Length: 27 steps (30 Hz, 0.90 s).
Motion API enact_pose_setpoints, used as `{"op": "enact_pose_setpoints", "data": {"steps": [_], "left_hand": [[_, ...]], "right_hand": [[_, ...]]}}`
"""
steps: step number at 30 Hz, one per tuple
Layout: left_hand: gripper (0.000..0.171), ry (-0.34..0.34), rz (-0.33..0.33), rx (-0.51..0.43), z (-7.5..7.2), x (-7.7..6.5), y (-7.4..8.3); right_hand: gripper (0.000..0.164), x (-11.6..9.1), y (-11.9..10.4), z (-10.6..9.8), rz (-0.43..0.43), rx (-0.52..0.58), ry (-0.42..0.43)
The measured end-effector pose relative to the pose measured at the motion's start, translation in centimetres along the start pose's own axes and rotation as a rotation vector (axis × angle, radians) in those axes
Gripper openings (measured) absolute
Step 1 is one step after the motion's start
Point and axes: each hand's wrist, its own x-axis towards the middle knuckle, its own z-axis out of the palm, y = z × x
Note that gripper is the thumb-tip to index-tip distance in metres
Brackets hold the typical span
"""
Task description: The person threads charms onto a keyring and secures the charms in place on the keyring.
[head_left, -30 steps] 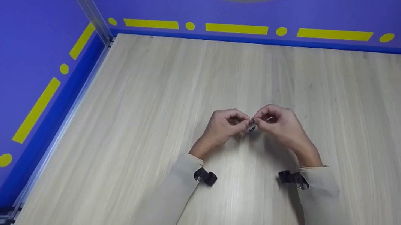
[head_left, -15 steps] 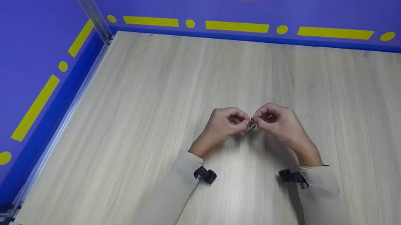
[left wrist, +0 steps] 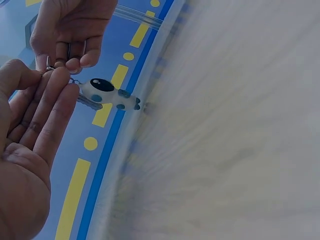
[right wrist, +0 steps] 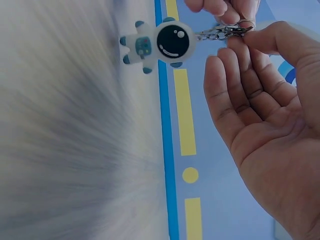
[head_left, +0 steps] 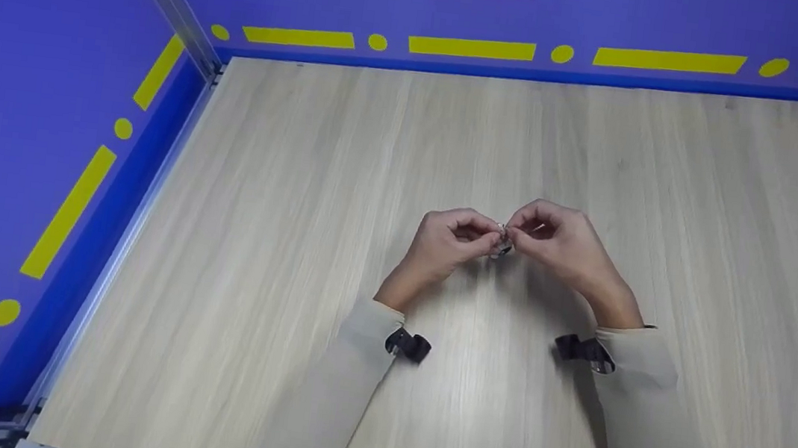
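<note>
Evidently I'm on the fiddly fingertip step: left hand point(head_left: 438, 245) and right hand point(head_left: 567, 249), tips drawn together, both pinch the metal end point(right wrist: 232, 31) of the astronaut keychain point(right wrist: 172, 42), dangling just below them over the bench point(head_left: 296, 205); next probably calls for steady, separate pinches.

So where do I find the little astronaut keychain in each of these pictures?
Head: the astronaut keychain is a tiny shape just right of centre, between the fingertips of the left hand and right hand.
Left wrist: upper left, sideways, just right of the fingers.
Right wrist: top, near the middle, visor in plain sight.
Shared landmark: yellow dashes on blue walls.
</note>
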Motion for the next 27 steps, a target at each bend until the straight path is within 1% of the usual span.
{"op": "enact_pose_setpoints", "data": {"steps": [6, 12, 21, 27], "left_hand": [[0.008, -0.015, 0.02, 0.018, -0.15, -0.05, -0.16], [0.006, -0.016, 0.008, 0.031, -0.16, -0.12, -0.15], [0.005, -0.011, -0.002, 0.094, -0.17, -0.12, -0.1], [0.004, 0.008, 0.01, 0.083, -0.05, -0.1, -0.19]], "right_hand": [[0.004, 0.0, -0.07, 0.19, 0.01, -0.002, -0.003], [0.005, -0.02, -0.09, 0.33, 0.01, -0.01, -0.015], [0.003, -0.03, -0.28, 0.46, -0.01, -0.02, -0.009], [0.002, -0.02, -0.42, 0.43, -0.025, -0.038, -0.002]]}}
